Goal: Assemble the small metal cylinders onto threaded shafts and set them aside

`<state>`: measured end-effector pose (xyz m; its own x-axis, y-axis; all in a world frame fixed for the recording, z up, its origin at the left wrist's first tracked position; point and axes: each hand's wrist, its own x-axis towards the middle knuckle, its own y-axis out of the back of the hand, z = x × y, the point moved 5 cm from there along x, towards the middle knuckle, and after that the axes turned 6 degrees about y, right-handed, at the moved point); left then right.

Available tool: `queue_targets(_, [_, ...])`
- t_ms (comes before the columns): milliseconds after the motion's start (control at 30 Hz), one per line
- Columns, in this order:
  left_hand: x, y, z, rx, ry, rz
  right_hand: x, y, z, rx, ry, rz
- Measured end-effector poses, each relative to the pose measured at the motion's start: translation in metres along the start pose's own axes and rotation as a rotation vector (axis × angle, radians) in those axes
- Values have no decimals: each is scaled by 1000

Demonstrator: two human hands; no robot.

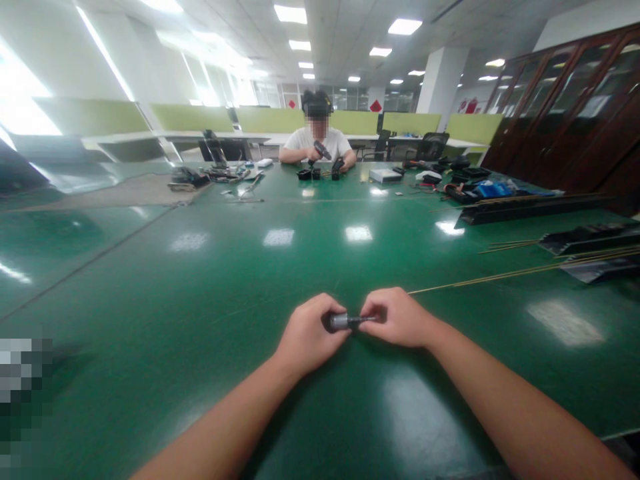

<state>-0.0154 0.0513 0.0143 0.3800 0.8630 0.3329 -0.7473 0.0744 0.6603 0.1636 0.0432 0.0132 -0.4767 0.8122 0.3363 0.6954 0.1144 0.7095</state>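
Observation:
Both my hands meet low over the green table point(210, 287), close in front of me. My left hand point(307, 333) is closed around the silver cylindrical end of a small metal tool point(345, 321). My right hand point(395, 319) pinches the tool's thin dark shaft from the other side. The tool lies level between the two fists, and most of it is hidden by my fingers.
Thin brass-coloured rods point(500, 275) lie to the right, beside long black trays point(530, 208). Across the table a person in a white shirt point(318, 143) handles a tool among small black parts point(310, 174). Clutter and a blue item point(487, 190) sit far right. Wooden cabinets point(575, 107) line the right wall.

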Motion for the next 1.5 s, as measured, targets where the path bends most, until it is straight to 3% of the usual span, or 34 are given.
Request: queue_targets(1500, [2, 5, -1, -36, 8, 62, -1, 7, 5, -32, -35, 7])
